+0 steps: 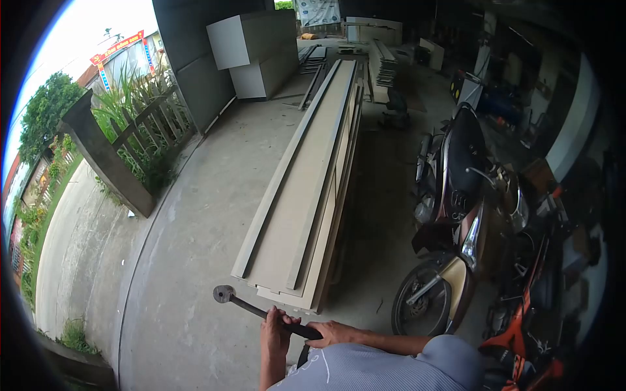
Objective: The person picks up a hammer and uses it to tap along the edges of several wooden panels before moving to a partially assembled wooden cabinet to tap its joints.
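A long-handled tool (251,307) with a dark shaft and a round grey head crosses in front of me, its head out to the left. My left hand (275,331) is closed around the middle of the shaft, fingertips pointing up. Close beside it, my right hand (334,333) is closed on the shaft's near end. Just beyond the hands lies a long stack of pale boards (297,221), with two narrow grey strips running along its top. The tool's head is left of the stack's near end.
A parked motorbike (466,215) stands to the right, with an orange-framed machine (515,332) nearer me. Large pale boxes (254,55) and another board stack (382,68) are farther back. A fence (153,130) and gatepost (107,153) border the concrete floor on the left.
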`<move>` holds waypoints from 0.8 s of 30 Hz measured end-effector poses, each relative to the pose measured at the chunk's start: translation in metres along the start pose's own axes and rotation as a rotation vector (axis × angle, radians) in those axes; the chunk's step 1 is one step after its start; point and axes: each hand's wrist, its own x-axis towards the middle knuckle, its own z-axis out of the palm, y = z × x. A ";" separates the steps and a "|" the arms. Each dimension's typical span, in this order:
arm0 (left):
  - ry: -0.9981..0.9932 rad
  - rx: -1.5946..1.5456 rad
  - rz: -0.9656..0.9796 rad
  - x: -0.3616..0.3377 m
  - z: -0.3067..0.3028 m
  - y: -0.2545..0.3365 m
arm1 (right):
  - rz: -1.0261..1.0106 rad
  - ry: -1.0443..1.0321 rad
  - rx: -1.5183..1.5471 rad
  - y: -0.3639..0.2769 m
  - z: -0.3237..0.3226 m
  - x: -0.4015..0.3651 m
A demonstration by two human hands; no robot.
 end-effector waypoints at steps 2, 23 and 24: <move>-0.016 0.084 -0.050 -0.010 -0.013 0.013 | 0.024 0.047 0.030 -0.011 0.027 -0.003; 0.182 0.336 0.150 -0.125 -0.202 0.184 | -0.100 -0.079 0.098 -0.123 0.278 0.106; 0.178 0.351 0.136 -0.124 -0.201 0.189 | -0.050 -0.078 0.093 -0.130 0.278 0.107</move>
